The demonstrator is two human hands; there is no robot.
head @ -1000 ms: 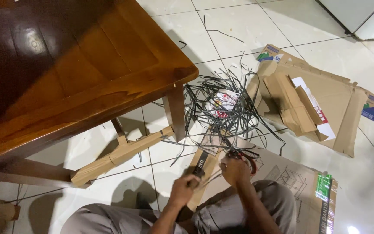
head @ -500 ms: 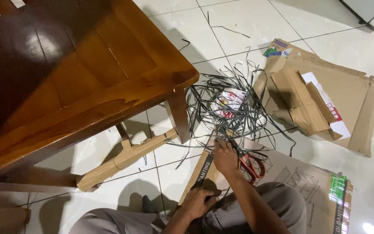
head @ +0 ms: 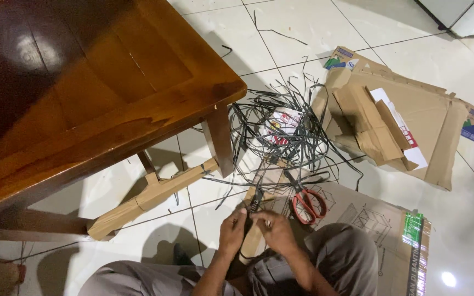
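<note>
Hands: left hand [head: 232, 233] and right hand [head: 274, 230] are gripping a wooden stick [head: 253, 230]; red-handled scissors [head: 305, 200] are lying at two o'clock.

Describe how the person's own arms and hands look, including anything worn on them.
Both forearms are bare from the elbow down, with no sleeves in view. The left hand and right hand wear no gloves. No watch or bracelet shows at either wrist. Rings are too small to tell at this size.
</note>
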